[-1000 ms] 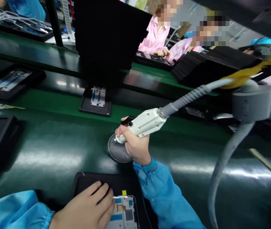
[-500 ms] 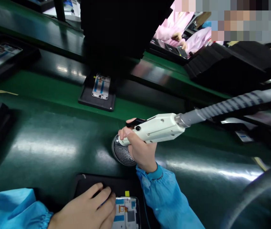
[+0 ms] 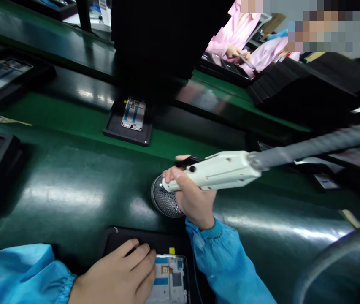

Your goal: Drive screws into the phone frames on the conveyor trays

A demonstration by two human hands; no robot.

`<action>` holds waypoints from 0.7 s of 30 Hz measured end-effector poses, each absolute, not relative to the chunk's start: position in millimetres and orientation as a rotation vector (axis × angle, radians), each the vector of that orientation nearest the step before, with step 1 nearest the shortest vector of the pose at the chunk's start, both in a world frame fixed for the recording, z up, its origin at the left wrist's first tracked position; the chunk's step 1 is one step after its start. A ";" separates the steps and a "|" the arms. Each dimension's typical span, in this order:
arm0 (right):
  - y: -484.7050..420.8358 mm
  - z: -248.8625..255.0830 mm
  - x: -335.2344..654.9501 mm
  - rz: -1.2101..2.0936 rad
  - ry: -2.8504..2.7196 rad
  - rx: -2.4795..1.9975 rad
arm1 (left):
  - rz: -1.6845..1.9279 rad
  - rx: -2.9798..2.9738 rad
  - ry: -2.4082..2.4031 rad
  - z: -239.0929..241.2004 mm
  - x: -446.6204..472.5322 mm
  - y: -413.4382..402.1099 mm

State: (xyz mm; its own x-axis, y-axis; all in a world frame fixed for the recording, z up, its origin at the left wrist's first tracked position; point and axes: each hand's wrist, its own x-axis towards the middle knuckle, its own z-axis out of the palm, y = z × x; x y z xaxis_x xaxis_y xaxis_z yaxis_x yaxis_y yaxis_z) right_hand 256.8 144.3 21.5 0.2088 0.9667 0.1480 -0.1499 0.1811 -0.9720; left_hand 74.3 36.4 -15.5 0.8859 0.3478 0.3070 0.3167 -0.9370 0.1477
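My right hand (image 3: 195,200) is wrapped round the slim front end of a white air gun (image 3: 222,171), which has a black trigger and a grey ribbed hose (image 3: 312,145) at its back. Just beneath that hand, a round perforated metal piece (image 3: 163,198) shows; I cannot tell whether it is joined to the gun. My left hand (image 3: 119,270) lies with fingers stretched along the left side of an opened phone frame (image 3: 176,280), its thumb out of sight. Blue strips and a yellow tab are on the frame, which rests on a black tray (image 3: 119,238).
Another phone frame (image 3: 133,114) lies on a black tray (image 3: 110,126) farther back, with one more frame (image 3: 4,76) at left. A dark upright panel (image 3: 154,38) blocks the upper middle. Black stacked trays (image 3: 309,88) and a loose grey hose (image 3: 328,257) are at right. Pink-sleeved co-workers (image 3: 222,42) work beyond.
My right hand has shifted slightly to the right with the air gun. My left hand stays on the phone frame. Across the bench, a co-worker's hands have moved.
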 end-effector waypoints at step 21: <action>32.7 47.9 257.4 1.174 -1.232 -1.028 | 0.571 2.837 0.664 -11.6 73.7 30.6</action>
State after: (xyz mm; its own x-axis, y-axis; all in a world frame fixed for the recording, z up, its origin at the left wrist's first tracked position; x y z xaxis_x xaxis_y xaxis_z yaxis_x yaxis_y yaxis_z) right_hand 257.4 32.7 47.9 -0.0295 0.9901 0.1372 -0.0898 0.1341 -0.9869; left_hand 73.7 30.6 -11.6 0.8272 0.4573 0.3264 0.3913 -0.8858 0.2494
